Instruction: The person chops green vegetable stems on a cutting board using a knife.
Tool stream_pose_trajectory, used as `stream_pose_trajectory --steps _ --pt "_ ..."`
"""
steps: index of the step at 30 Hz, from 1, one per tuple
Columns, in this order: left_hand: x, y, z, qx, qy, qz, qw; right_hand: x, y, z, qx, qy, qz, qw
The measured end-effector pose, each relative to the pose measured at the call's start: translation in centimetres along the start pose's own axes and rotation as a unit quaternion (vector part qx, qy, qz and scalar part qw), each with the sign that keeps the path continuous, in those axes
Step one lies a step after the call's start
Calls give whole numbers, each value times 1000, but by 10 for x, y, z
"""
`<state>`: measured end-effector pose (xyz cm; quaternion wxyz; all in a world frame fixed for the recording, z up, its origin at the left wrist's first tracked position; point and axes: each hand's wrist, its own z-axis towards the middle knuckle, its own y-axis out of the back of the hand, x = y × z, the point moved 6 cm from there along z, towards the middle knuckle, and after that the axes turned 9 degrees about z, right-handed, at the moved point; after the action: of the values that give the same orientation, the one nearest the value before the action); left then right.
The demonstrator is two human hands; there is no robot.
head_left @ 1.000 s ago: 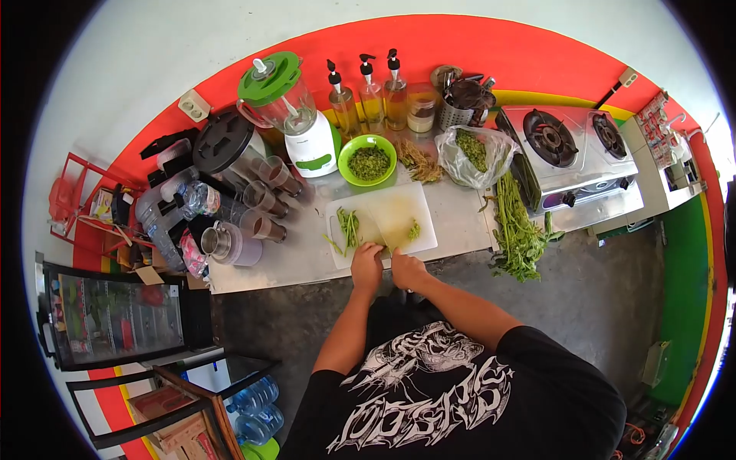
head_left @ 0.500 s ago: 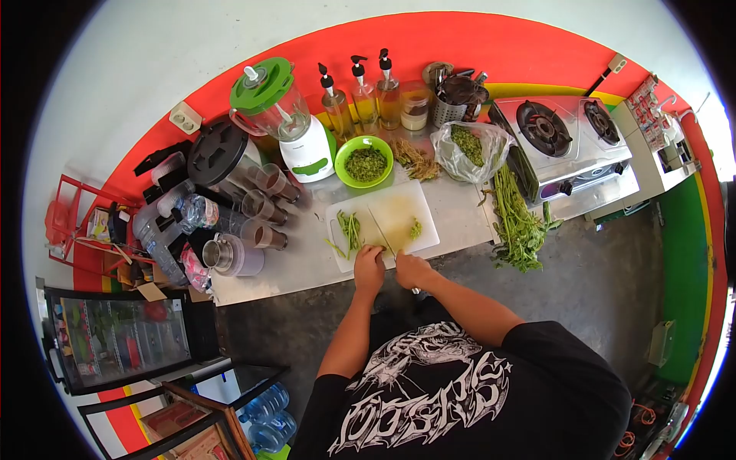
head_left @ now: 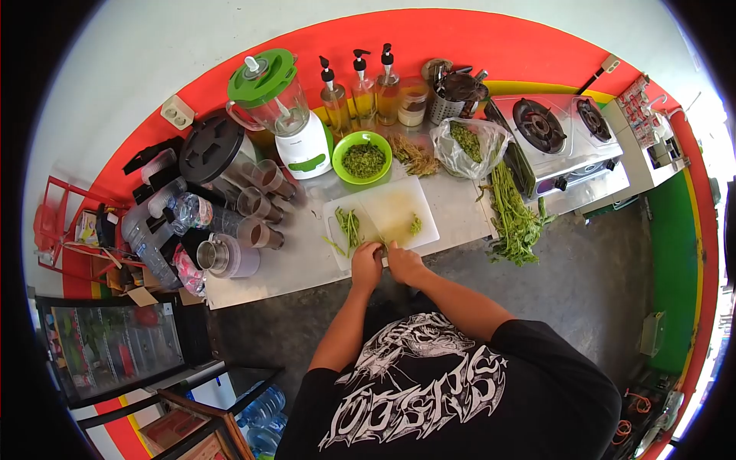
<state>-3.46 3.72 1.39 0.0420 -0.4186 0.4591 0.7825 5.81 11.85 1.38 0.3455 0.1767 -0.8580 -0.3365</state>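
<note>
A white cutting board (head_left: 418,195) lies on the steel counter. At its near edge my left hand (head_left: 366,266) is closed, with its fingertips on the board; what it pinches is hidden. Right beside it, my right hand (head_left: 405,265) is wrapped round a knife, whose thin blade (head_left: 373,224) points away across the board. Cut green stems (head_left: 348,227) lie on the board's left side. A small heap of chopped greens (head_left: 415,224) sits on the right side. Behind the board stands a lime green bowl (head_left: 342,170) with chopped greens inside.
A white blender (head_left: 304,149), pump bottles (head_left: 365,96) and a utensil holder (head_left: 446,107) line the back. To the right are a plastic bag (head_left: 491,142) of greens, a leafy bunch (head_left: 517,222) and a gas stove (head_left: 563,130). Cups (head_left: 261,232) and a flask (head_left: 230,257) stand left.
The view has shifted slightly. My right hand has moved a little up and closer to my left hand; the knife handle end seen below it earlier is now hidden.
</note>
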Motion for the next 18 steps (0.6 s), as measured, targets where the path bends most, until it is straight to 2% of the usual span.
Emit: stream_pose_trajectory --steps 3,9,15,18 --pt "-1 0 1 53 29 -21 998 7 8 10 19 5 -3 1000" --pt "4 0 3 50 44 -41 997 1 -1 -2 32 -24 -6 999" --pt "3 -1 3 64 22 -38 997 8 7 17 24 -17 12 1000" --pt "0 2 0 41 12 -30 999 8 5 4 25 -26 11 999"
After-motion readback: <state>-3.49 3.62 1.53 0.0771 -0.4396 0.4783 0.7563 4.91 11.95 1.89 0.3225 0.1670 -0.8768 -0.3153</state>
